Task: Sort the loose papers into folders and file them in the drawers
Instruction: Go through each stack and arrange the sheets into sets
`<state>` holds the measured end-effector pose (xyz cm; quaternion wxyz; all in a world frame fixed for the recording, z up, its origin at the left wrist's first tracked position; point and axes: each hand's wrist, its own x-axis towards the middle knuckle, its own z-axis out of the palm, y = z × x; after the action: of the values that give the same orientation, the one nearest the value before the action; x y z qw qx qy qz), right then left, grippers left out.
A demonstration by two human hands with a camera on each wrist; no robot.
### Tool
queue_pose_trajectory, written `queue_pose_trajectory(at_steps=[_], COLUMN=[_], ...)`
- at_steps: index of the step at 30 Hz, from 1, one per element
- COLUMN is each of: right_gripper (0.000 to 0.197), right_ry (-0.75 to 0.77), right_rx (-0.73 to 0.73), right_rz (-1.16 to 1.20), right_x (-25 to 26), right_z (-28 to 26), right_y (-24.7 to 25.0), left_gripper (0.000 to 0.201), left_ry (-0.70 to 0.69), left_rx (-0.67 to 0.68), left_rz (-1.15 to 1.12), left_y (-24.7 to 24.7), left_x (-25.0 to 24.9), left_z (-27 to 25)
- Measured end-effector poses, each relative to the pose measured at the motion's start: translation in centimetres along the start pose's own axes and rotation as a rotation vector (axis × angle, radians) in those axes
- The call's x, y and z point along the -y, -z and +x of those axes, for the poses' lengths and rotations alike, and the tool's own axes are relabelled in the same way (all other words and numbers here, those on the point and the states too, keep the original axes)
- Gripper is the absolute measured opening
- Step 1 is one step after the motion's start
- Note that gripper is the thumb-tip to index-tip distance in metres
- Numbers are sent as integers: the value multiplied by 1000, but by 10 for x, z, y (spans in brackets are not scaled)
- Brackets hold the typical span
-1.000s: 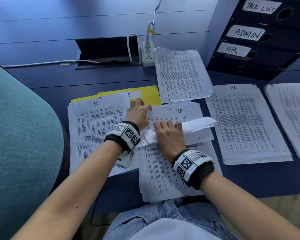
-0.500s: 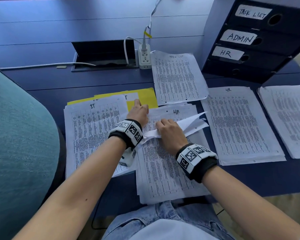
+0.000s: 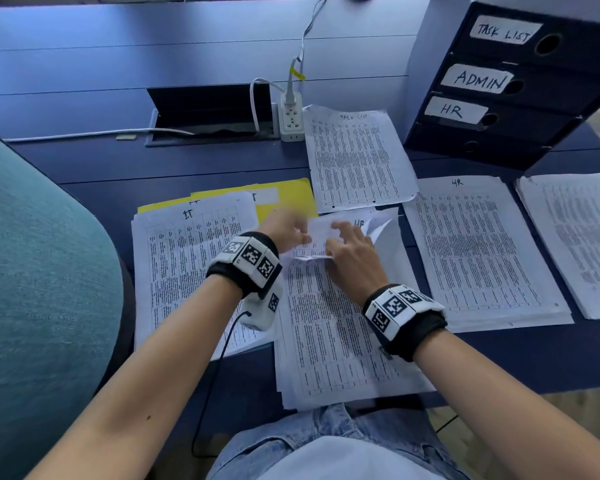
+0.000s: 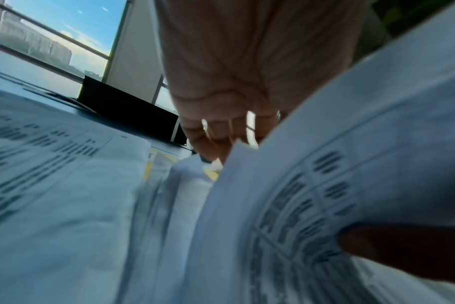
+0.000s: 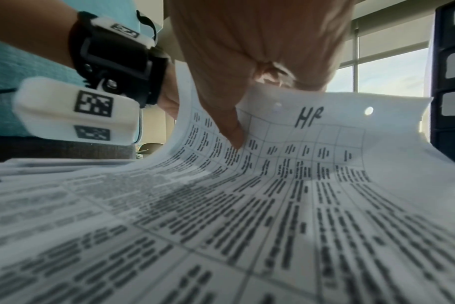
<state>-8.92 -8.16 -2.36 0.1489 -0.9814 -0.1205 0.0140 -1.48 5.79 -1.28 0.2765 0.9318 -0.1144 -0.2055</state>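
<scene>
Several thin printed sheets make up the middle stack (image 3: 340, 341), which is headed "HR" and lies directly beneath both sets of fingers, between the IT pile (image 3: 191, 268) beyond the left hand's outer side and the sorted HR pile (image 3: 478, 251) past the right hand's outer side. The paper is judged light, limp and easily creased; single leaves will likely cling and slide over one another, so a hold is best taken at the far edge or a corner, pinched between thumb and forefinger, with the rest of the stack pressed flat.

The top sheet (image 5: 307, 131) is curled upward at its far end, and its heading and punched holes are seen in the right wrist view. The right hand (image 3: 352, 258) is held palm down over the stack, the thumb pressed against the printed face and the other fingers curled behind the raised edge, so the sheet is gripped. The left hand (image 3: 284, 228) is blurred in the head view; in its wrist view the fingers (image 4: 216, 133) are seen bent round the same sheet's left margin. Both forearms are reached forward, wrists low over the papers.
</scene>
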Motion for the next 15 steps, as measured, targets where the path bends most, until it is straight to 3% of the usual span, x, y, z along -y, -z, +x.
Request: queue_pose_trajectory(at_steps=[2, 4, 7, 10, 12, 15], right_gripper=[40, 59, 45, 39, 43, 42], right_ry=[15, 22, -34, -65, -58, -32], right_rx=[-118, -174, -212, -222, -88, 156], right_rz=[83, 81, -149, -264, -278, -241], right_x=[-4, -6, -3, 3, 9, 11], right_z=[3, 4, -3, -14, -19, -28], right_y=[-2, -3, -1, 0, 4, 2], left_gripper=[31, 35, 32, 29, 33, 44], left_ry=[-91, -101, -22, 41, 82, 149], left_rx=[76, 171, 234, 86, -34, -35], left_rz=[-97, -139, -293, -265, -77, 68], left_y=[3, 6, 10, 11, 6, -5], left_x=[-1, 1, 6, 12, 20, 25], left_z=[-9, -16, -19, -15, -9, -4])
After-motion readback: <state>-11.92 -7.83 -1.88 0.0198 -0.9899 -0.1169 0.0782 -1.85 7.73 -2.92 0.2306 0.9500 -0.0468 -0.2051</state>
